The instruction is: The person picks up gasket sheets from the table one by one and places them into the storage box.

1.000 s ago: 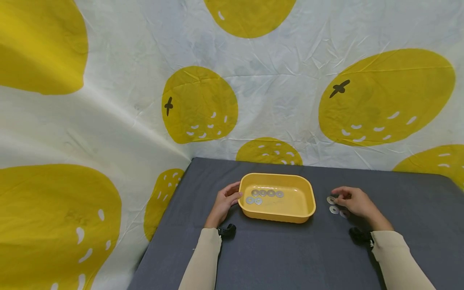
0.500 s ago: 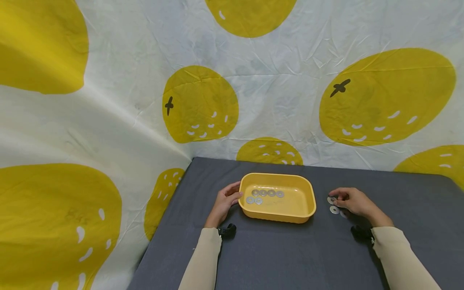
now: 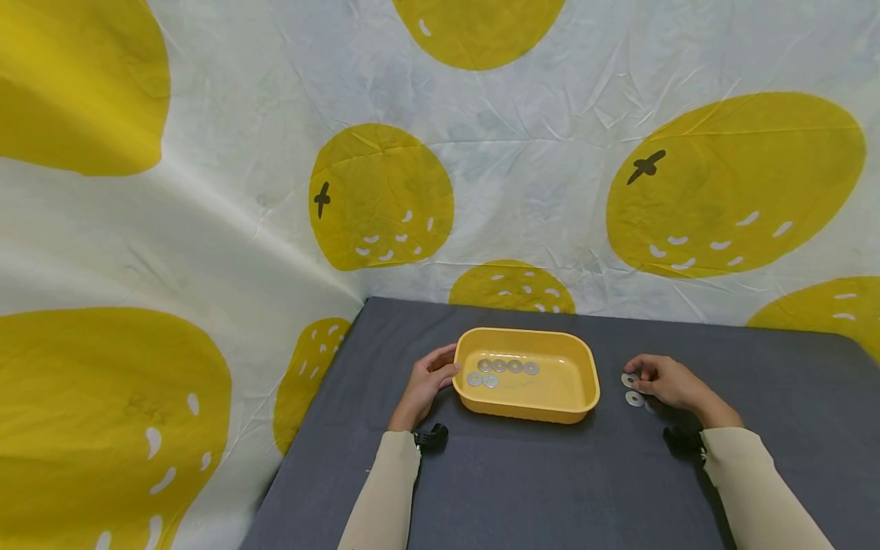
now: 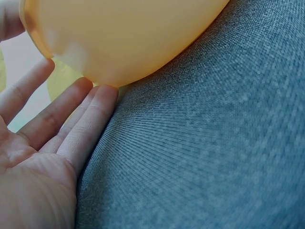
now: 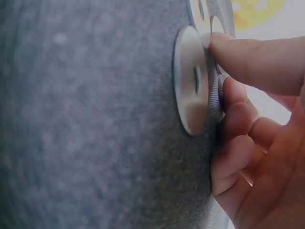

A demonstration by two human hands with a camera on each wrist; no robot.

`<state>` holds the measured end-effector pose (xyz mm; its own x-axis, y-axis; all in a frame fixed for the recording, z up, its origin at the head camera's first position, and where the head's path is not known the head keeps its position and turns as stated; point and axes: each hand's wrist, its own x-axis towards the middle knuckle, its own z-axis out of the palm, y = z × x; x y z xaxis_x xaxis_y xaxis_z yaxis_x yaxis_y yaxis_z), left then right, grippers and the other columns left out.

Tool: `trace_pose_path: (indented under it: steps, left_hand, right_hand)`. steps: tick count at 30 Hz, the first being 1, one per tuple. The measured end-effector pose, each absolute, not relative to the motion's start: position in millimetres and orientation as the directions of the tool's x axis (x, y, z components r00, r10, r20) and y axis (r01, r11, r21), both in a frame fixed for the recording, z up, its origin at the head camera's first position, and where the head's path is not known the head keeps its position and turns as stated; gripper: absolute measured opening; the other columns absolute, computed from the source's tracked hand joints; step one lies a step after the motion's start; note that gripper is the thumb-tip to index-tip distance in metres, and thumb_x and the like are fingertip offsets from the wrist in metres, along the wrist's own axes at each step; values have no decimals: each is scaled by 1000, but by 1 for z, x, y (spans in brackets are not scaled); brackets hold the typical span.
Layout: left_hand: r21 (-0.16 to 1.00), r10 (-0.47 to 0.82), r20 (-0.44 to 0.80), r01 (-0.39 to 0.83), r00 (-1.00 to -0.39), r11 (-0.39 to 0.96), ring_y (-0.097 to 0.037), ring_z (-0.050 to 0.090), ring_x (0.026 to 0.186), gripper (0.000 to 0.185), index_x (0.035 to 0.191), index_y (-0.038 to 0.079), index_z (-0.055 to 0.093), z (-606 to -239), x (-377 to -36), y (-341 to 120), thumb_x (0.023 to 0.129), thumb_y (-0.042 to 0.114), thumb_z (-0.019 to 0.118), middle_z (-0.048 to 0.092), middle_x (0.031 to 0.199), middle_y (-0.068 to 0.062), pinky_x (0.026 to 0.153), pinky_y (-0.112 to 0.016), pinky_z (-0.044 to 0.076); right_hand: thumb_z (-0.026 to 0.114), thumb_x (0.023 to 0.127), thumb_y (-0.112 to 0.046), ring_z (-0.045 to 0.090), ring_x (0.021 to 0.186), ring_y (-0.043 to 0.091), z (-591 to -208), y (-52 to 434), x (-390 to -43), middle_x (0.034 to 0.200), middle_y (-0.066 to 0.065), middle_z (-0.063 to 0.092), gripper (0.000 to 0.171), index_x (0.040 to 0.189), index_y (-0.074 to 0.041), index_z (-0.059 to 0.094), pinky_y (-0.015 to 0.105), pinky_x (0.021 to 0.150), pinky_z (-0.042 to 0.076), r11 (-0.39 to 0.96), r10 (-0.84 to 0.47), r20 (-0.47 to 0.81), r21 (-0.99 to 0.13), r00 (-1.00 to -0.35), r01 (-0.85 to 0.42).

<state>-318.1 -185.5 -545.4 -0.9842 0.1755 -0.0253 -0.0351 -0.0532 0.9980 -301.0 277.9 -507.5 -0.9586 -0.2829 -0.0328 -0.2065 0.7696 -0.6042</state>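
Behind the tabletop [image 3: 550, 489] hangs a wrinkled white cloth [image 3: 536, 168] printed with big yellow fruit shapes; the tabletop itself is covered in grey fabric.

Our left hand [image 3: 428, 383] rests on the tabletop with its fingers [image 4: 71, 124] straight and relaxed, the tips touching the outer wall of the yellow tray [image 3: 571, 397]. It grasps nothing. The tray sits just right of that hand, and six washers [image 3: 499, 370] lie inside it, on the side nearest the hand.

Our right hand [image 3: 670, 382] lies well apart from the tray, on the far side of it from the left hand. Its fingers curl down onto the tabletop. The tip of one finger [image 5: 248, 57] presses on the rim of a washer [image 3: 629, 379] lying just beyond the fingertips, toward the tray. A second washer [image 3: 634, 398] lies flat just beside the curled fingers, a little nearer to us; in the right wrist view it sits right against the knuckles. We cannot tell whether the fingers pinch the first washer or only touch it.

Both sleeves [image 3: 385, 496] are beige, each with a small black camera mount [image 3: 430, 439] at the wrist.
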Motion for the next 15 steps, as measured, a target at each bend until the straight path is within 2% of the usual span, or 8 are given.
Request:
trace_pose_path:
  steps: [8, 15]
  left_hand:
    - [998, 167, -37, -45, -985, -45, -22, 65, 119, 49, 144, 20, 60, -541, -317, -184, 96, 19, 73, 63, 137, -16, 95, -33, 58]
    - [998, 173, -43, -51, -984, -42, -26, 64, 123, 49, 144, 20, 60, -537, -315, -184, 97, 19, 71, 63, 138, -15, 96, -33, 58]
  right_hand:
    - [73, 90, -3, 48, 74, 16, -504, 278, -300, 85, 4, 55, 21, 107, -1, 60, 29, 66, 38, 776, -265, -15, -597, -964, -203]
    - [73, 91, -6, 48, 66, 15, -502, 280, -297, 82, 4, 57, 22, 108, -1, 60, 29, 60, 39, 781, -241, -6, -595, -970, -190]
